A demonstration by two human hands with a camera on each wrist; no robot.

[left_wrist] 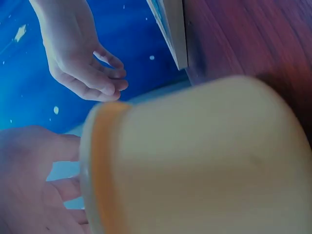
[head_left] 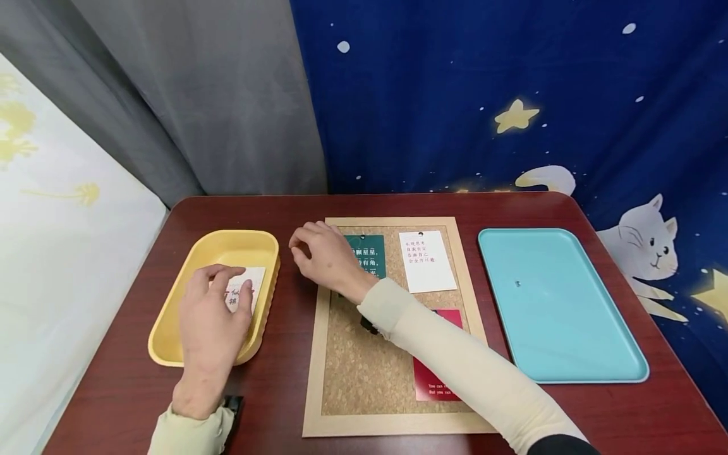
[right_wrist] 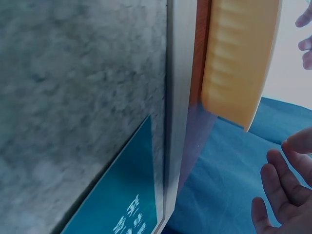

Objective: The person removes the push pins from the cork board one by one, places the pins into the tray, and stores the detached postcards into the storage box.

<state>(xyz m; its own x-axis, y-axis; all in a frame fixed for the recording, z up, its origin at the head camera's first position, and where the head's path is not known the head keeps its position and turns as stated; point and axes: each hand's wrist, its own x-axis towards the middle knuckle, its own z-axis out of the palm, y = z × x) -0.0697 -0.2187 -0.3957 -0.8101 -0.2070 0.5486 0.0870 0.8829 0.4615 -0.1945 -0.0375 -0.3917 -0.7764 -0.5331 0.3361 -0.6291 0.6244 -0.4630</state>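
Note:
Over the yellow basket at left, my left hand hovers with thumb and fingers parted. A white card with handwritten-looking characters lies in the basket beneath it, partly hidden by the fingers. My right hand reaches across the corkboard to its upper left edge, fingers loosely bent and holding nothing. That hand and its sleeve partly cover a green card on the board. In the left wrist view, the right hand hangs above the basket's far end, apart from it.
A white card with red text is at the board's upper right. Below it, a red card is partly covered by my right forearm. The turquoise tray stands at right, with a tiny shiny thing in it. Curtains hang behind the table.

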